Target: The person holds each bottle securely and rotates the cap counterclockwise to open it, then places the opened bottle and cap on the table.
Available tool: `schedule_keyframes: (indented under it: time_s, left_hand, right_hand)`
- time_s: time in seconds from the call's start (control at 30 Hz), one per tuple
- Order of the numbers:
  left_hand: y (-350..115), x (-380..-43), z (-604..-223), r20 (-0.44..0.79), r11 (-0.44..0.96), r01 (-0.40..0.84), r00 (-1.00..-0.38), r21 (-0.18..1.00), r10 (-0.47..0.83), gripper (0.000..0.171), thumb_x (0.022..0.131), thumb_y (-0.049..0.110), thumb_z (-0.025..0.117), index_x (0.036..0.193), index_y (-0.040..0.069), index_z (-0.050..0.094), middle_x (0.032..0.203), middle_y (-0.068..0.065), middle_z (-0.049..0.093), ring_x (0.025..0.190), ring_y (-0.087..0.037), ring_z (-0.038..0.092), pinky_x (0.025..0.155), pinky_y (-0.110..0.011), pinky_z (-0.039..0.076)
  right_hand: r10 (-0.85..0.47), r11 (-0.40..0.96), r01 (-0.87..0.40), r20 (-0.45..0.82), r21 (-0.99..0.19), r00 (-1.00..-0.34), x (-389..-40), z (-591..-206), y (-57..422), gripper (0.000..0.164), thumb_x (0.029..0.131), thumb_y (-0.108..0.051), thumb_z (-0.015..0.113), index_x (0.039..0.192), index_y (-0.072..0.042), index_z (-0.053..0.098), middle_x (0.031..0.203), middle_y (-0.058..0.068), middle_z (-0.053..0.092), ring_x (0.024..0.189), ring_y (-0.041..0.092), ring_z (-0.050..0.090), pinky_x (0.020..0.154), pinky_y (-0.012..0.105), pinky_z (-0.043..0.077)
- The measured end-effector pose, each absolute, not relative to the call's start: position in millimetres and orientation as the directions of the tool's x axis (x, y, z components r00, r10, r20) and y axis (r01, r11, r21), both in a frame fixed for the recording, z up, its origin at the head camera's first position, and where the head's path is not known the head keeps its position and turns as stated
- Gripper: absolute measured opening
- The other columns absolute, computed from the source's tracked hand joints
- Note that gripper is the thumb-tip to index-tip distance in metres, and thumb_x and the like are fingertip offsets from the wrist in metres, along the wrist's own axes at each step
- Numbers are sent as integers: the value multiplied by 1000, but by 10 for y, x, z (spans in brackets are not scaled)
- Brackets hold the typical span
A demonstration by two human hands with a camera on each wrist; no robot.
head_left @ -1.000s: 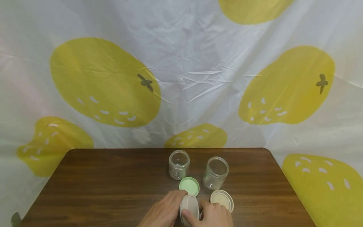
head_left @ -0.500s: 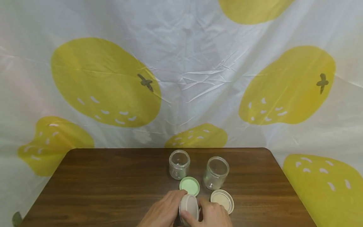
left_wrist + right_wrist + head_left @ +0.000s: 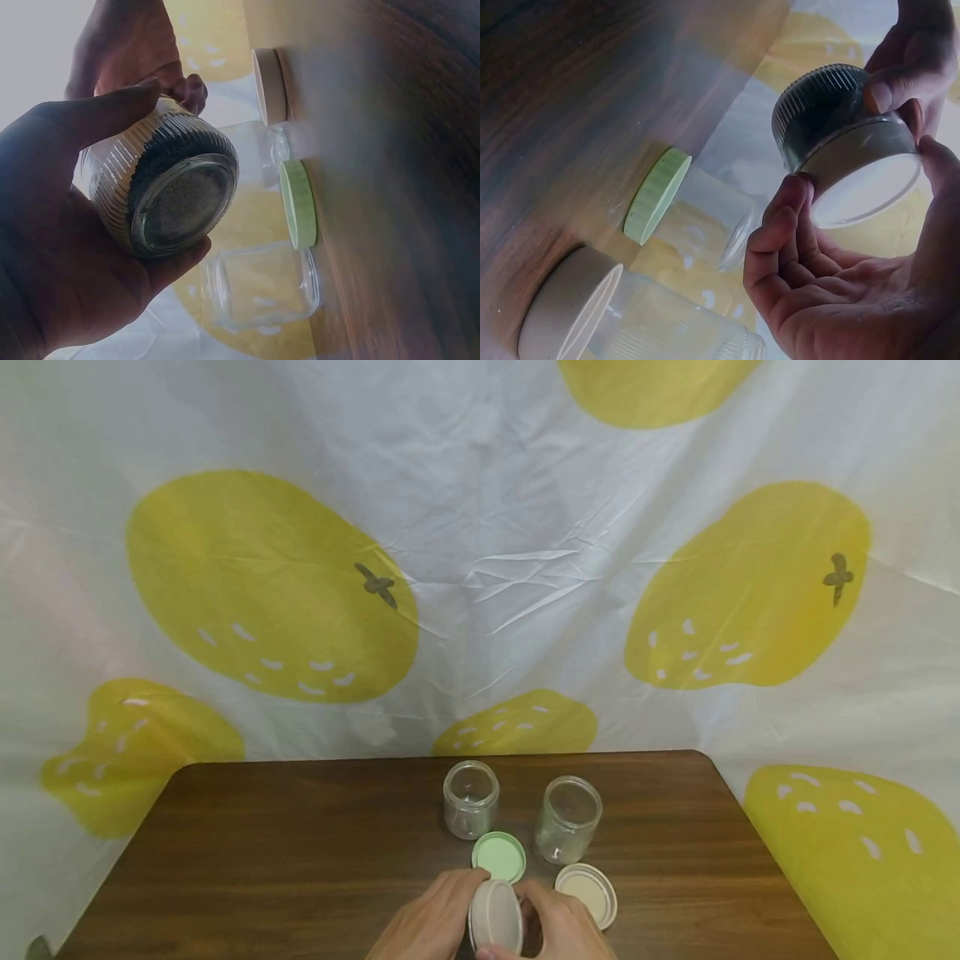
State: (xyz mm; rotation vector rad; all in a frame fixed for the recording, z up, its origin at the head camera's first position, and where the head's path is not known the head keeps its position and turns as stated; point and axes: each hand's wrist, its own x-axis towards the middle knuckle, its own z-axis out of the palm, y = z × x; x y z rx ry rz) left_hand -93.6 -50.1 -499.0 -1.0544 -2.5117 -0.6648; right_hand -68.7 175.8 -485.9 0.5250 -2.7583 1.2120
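A ribbed glass jar (image 3: 169, 176) with dark contents is tilted on its side in the air, its base facing the left wrist camera. My left hand (image 3: 433, 917) grips the jar body, thumb on one side and fingers on the other. A pale, off-white lid (image 3: 498, 914) sits on the jar's mouth, facing right. With thumb and fingertips, my right hand (image 3: 561, 922) pinches this lid's rim, as the right wrist view shows. Just beyond the hands lies a green lid (image 3: 498, 857), inside up. A cream lid (image 3: 587, 895) lies right of the right hand, likewise inside up.
Two clear glass jars without lids, a shorter one (image 3: 471, 802) and a taller one (image 3: 567, 822), stand upright behind the loose lids. The brown wooden table (image 3: 300, 843) ends at a white curtain (image 3: 480, 527) printed with yellow fruit.
The right thumb has slid from across the lid's face down to its lower edge, and the right fingers have shifted on the rim. The head view has tilted slightly. The left hand keeps its grip.
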Motion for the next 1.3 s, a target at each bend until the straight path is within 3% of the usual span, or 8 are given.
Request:
schedule_keyframes:
  time_s: [0.2,0.43,0.8,0.97,1.17,1.3]
  left_hand:
    - [-502,-929,-5004,467,602,733,-673,317,573,76,90,66,69,141,12,55,128,7,63,116,-6,62,84,-26,60]
    - [-529,-944,-4981,423,602,726,-685,332,593,91,86,81,65,143,11,52,133,3,63,120,-11,63,88,-31,61]
    - [-553,-988,-5011,477,632,745,-643,212,599,94,82,83,66,139,10,54,129,3,63,117,-10,63,89,-26,59]
    - [-558,-987,-4991,448,630,735,-665,251,598,94,83,84,63,141,10,53,130,3,63,118,-11,63,89,-29,60]
    - [-537,-984,-4958,416,636,709,-700,305,581,88,88,79,63,143,11,52,133,2,64,120,-12,63,88,-32,61]
    - [-530,-976,-4941,404,649,692,-717,317,567,86,89,78,63,143,11,53,133,2,64,120,-12,63,86,-32,62]
  right_hand:
    - [-322,642,-452,317,-619,-892,-700,-4925,1786,57,80,-57,86,121,-22,69,88,-20,66,77,-7,60,67,19,50]
    - [-426,595,-601,425,-534,-799,-754,-4996,1870,73,82,-54,86,137,-12,61,104,-15,65,91,-6,60,74,20,55]
    - [-488,581,-652,433,-486,-758,-798,-5031,1937,89,82,-56,86,144,-2,50,113,-4,66,101,9,68,81,26,60]
    - [-493,585,-674,461,-452,-738,-816,-5069,1934,93,82,-58,85,147,-2,47,118,-1,67,106,11,68,85,28,60]
    - [-365,733,-544,439,-408,-821,-758,-5051,1830,101,80,-72,78,152,-8,49,127,-5,68,109,10,68,86,30,59]
    - [-185,809,-330,323,-485,-928,-701,-4942,1709,85,83,-70,76,143,-13,59,119,-8,70,99,6,68,79,30,58]
